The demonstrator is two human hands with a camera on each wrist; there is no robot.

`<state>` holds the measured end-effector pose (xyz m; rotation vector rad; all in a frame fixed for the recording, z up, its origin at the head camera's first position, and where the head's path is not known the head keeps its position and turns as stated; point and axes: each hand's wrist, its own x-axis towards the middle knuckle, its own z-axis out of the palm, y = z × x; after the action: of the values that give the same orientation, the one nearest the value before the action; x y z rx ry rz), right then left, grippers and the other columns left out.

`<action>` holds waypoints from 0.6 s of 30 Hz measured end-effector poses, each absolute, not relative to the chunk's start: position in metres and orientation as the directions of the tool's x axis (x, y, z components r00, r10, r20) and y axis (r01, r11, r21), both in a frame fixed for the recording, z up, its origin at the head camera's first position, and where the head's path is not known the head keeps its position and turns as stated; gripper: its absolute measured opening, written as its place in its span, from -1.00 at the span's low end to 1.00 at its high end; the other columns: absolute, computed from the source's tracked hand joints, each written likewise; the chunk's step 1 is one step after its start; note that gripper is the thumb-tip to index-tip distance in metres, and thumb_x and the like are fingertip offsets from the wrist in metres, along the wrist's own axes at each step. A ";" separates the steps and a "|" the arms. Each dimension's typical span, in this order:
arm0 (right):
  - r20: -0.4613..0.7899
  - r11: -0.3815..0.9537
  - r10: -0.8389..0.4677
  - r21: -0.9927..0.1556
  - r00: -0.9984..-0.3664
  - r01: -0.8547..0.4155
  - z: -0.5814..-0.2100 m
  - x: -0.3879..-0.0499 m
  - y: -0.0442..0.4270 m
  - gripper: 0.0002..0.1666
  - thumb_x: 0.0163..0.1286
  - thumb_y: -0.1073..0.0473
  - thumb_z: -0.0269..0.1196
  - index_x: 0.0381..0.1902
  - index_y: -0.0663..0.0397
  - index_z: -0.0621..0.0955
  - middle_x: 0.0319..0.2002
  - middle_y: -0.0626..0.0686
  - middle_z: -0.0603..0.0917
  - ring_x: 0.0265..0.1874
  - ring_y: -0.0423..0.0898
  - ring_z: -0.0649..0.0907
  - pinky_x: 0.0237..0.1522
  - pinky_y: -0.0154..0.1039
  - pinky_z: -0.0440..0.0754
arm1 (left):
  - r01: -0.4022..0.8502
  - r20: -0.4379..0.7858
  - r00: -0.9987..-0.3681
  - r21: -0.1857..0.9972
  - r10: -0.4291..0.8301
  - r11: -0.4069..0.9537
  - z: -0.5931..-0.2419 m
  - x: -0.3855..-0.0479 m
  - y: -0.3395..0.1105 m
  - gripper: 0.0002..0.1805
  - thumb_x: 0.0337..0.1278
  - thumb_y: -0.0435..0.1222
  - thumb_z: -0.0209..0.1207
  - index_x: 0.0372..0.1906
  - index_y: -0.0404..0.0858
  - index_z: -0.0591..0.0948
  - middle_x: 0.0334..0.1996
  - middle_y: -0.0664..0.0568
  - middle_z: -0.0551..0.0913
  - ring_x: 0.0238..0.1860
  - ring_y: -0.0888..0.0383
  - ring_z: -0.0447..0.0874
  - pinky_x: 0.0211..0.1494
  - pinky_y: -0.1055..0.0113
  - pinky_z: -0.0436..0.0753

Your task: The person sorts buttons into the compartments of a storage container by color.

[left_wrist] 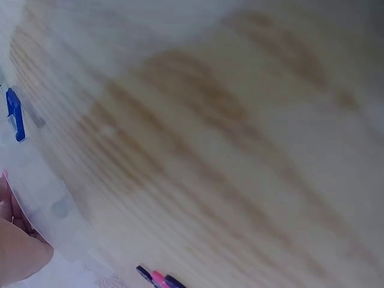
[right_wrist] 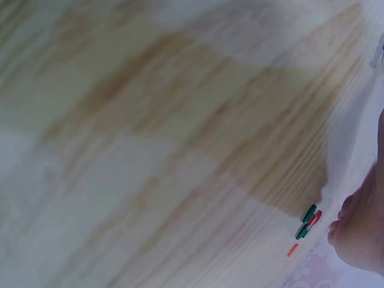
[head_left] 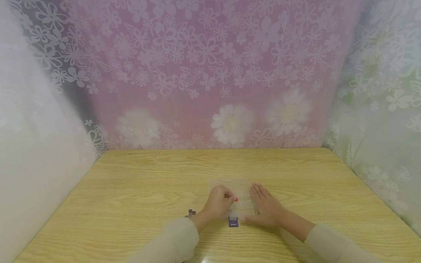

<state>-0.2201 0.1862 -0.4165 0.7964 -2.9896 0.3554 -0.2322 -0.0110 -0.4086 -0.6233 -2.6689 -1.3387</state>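
- Left hand [head_left: 218, 200]: thumb and forefinger pinch a red bit [head_left: 236, 199], the other fingers curled in. I cannot tell whether they touch the box below.
- Right hand [head_left: 267, 207]: fingers straight and close together, lying along the box's right side; the thumb stands apart, its tip just beside the clip.
- Box [head_left: 244, 187]: clear and flat, under the left fingers and against the right ones. What it holds is too faint to tell.
- Clip [head_left: 233, 221]: purple-blue, nearer the wearer than the left fingertips, at the box's near edge.
- Pieces [head_left: 191, 213]: a small cluster left of the left fingers, just past that wrist; dark here, though the right wrist view shows green, red and orange ones.
- Sleeves [head_left: 179, 237]: pale, behind both hands.
- Table [head_left: 148, 175]: wood-grained, under everything.
- Cloth [head_left: 204, 54]: pink, flowered, well beyond the fingertips.
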 end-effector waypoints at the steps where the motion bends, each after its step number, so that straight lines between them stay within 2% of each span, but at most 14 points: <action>1: 0.082 0.843 -0.487 -0.215 -0.870 -0.493 -0.416 -0.220 0.186 0.27 0.10 -0.46 0.13 0.34 0.50 0.07 0.36 0.46 0.10 0.36 0.36 0.11 0.32 0.21 0.18 | 0.394 0.257 -0.914 0.748 0.314 0.534 -0.409 -0.232 -0.011 -0.91 0.02 -0.41 0.25 -0.52 -0.33 0.68 -0.48 -0.02 0.61 -0.39 0.26 0.44 -0.30 0.50 0.47; 12: 0.072 0.849 -0.478 -0.217 -0.875 -0.481 -0.418 -0.221 0.187 0.27 0.11 -0.48 0.11 0.36 0.47 0.06 0.37 0.45 0.10 0.36 0.35 0.12 0.32 0.20 0.19 | 0.394 0.250 -0.916 0.702 0.313 0.594 -0.411 -0.232 -0.010 -0.91 0.00 -0.39 0.25 -0.52 -0.28 0.70 -0.48 0.03 0.61 -0.39 0.26 0.42 -0.30 0.49 0.44; 18: 0.075 0.844 -0.485 -0.223 -0.871 -0.488 -0.417 -0.220 0.186 0.26 0.11 -0.45 0.13 0.35 0.49 0.05 0.36 0.47 0.09 0.36 0.37 0.12 0.31 0.22 0.19 | 0.405 0.253 -0.911 0.691 0.325 0.599 -0.409 -0.230 -0.011 -0.92 0.02 -0.39 0.24 -0.48 -0.30 0.70 -0.44 0.04 0.62 -0.32 0.21 0.48 -0.20 0.44 0.50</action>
<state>-0.2204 0.1860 -0.4167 0.7920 -3.0011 0.3693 -0.2303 -0.0112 -0.4095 -0.6228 -2.7178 -1.2129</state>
